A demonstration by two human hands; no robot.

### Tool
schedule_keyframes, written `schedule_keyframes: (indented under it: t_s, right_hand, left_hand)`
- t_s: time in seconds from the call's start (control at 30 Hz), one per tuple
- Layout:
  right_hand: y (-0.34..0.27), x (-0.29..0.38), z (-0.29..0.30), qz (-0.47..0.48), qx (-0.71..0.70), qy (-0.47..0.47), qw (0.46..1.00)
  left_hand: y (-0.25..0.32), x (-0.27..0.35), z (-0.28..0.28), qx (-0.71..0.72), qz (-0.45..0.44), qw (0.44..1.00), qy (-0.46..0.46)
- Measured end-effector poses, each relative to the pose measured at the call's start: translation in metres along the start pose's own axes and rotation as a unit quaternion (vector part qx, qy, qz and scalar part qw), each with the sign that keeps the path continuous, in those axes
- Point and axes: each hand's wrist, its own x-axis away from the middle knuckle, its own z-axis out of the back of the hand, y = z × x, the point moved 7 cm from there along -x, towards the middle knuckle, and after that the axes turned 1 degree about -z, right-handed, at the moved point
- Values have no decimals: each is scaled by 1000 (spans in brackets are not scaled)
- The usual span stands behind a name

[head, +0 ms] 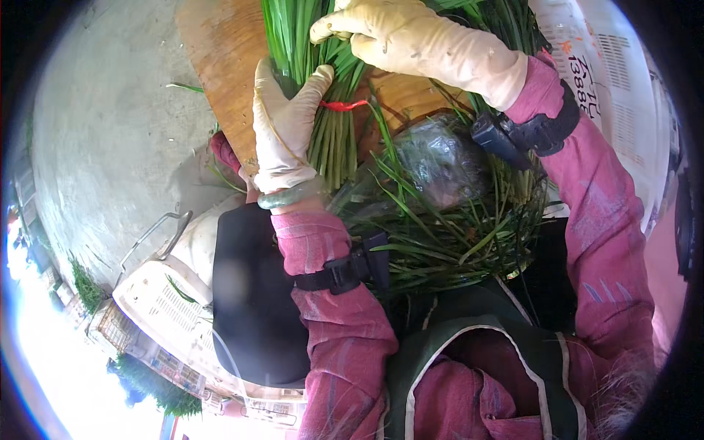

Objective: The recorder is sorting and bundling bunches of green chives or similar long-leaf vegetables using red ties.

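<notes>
A bundle of long green leafy stems, perhaps garlic chives, lies over a wooden board, with a red tie around it. My left hand, in a pale glove, grips the bundle from its left side, thumb across the leaves just above the tie. Above the bundle's right side is my right hand, gloved too, with curled fingers near the leaves; whether it holds any of them cannot be told. A jade-coloured bangle circles my left wrist.
Loose green leaves and a clear plastic bag lie nearer my lap. White plastic baskets stand at the right and lower left, the left one with a metal handle. Concrete floor extends left of the board.
</notes>
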Motion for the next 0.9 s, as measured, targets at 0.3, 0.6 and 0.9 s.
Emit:
schedule_keyframes:
  t_s: [0.3,0.6,0.9]
  right_hand:
    - [1,-8,-2,2,-17,-19,1000]
    - [3,-25,-6,27,-29,-54,998]
    - [-2,-35,-9,121,-2,-128,984]
  left_hand:
    - [3,4,-2,38,2,999,-2]
    - [4,4,-7,-15,-27,999,10]
    - [-1,1,-9,6,0,1000,-7]
